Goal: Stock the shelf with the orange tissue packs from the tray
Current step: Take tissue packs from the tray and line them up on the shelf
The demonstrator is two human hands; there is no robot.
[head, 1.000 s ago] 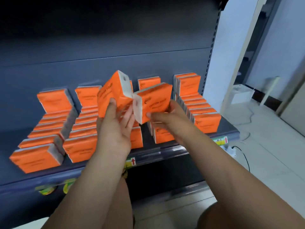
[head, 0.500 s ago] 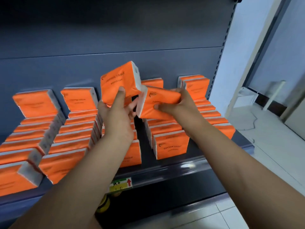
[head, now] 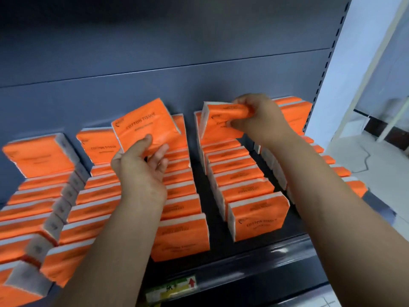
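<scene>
My left hand [head: 141,167] grips an orange tissue pack [head: 143,125] by its lower edge, held tilted above the third row of packs. My right hand [head: 259,118] pinches a second orange pack [head: 219,120] by its top edge at the back of the fourth row [head: 247,191], against the shelf's back panel. The dark shelf [head: 221,253] carries several rows of upright orange packs running front to back. No tray is in view.
A grey back panel [head: 177,63] rises behind the rows. The shelf's front rail carries a price label [head: 172,289]. A white upright post [head: 332,74] bounds the shelf on the right, with pale floor [head: 376,169] beyond. Dark gaps separate the rows.
Both hands have moved apart and toward the back of the shelf. The right pack has gone down to the back of the fourth row; the left pack has dropped lower over the third row.
</scene>
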